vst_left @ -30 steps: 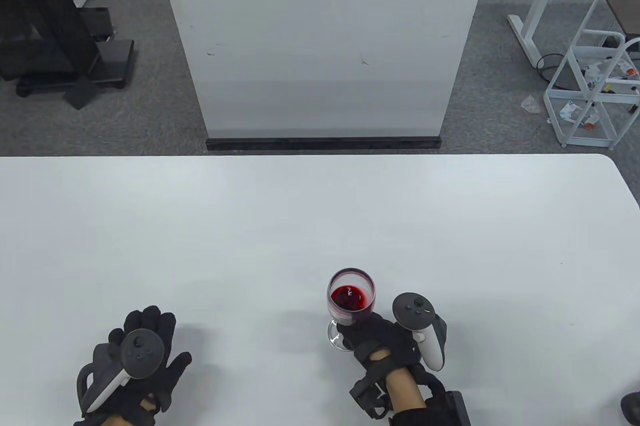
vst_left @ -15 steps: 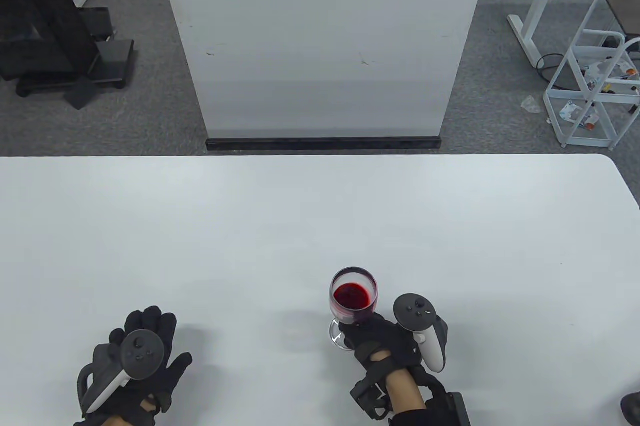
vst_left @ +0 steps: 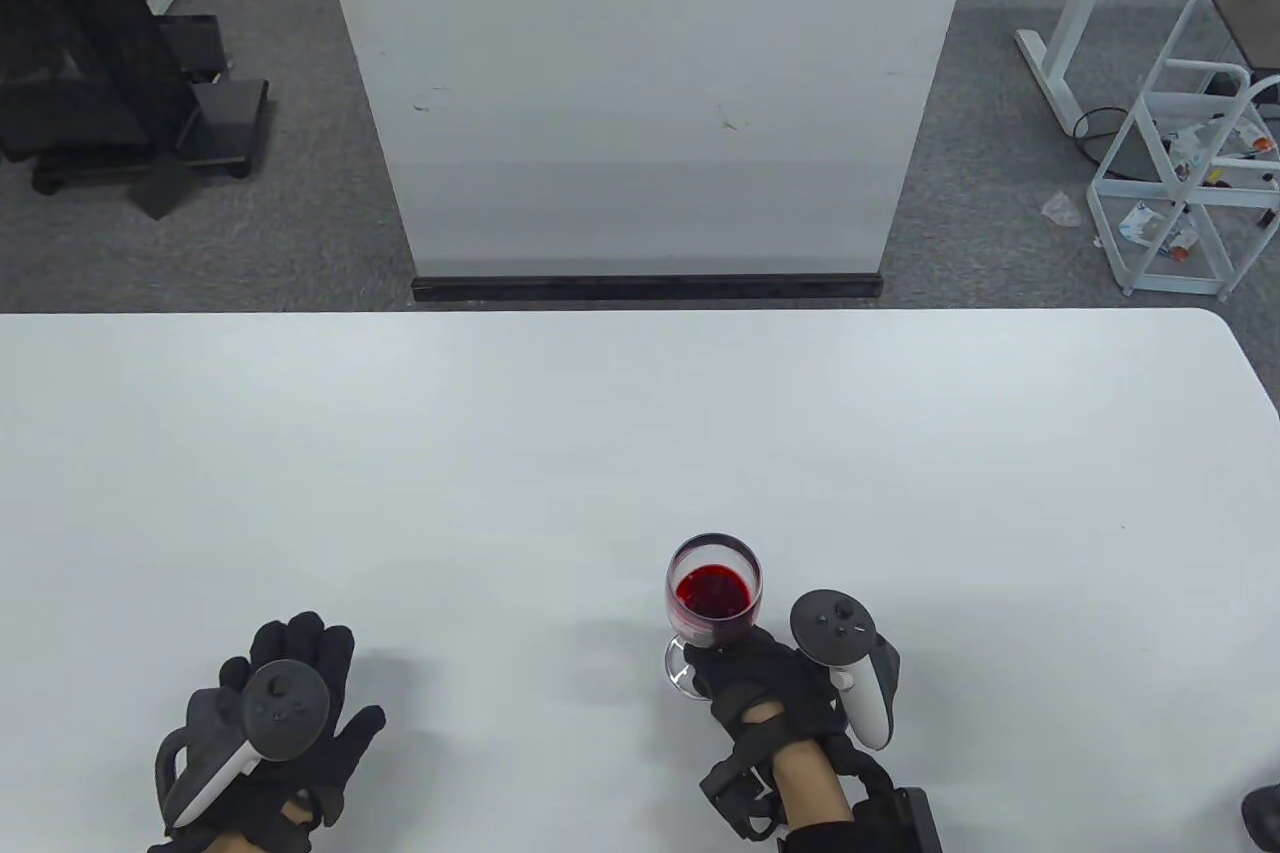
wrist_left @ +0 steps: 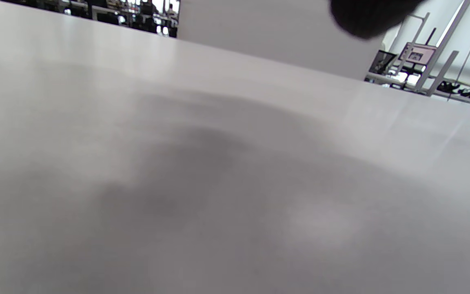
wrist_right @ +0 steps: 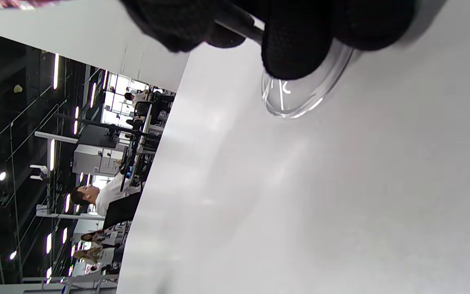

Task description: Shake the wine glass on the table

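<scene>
A clear wine glass (vst_left: 712,593) with red wine in its bowl stands near the front of the white table (vst_left: 620,433). My right hand (vst_left: 760,683) grips it around the stem, under the bowl. In the right wrist view my gloved fingers (wrist_right: 296,45) wrap the stem above the round glass foot (wrist_right: 300,96), which lies on or just over the tabletop. My left hand (vst_left: 275,733) rests flat on the table at the front left, fingers spread, holding nothing. Only a dark fingertip (wrist_left: 365,16) shows in the left wrist view.
A white panel (vst_left: 645,83) stands behind the table's far edge. A black stand (vst_left: 100,63) is on the floor at the far left and a white wire rack (vst_left: 1190,163) at the far right.
The glass and my right hand have shifted slightly to the right, and the wine has swirled in the bowl. My left hand has not moved.
</scene>
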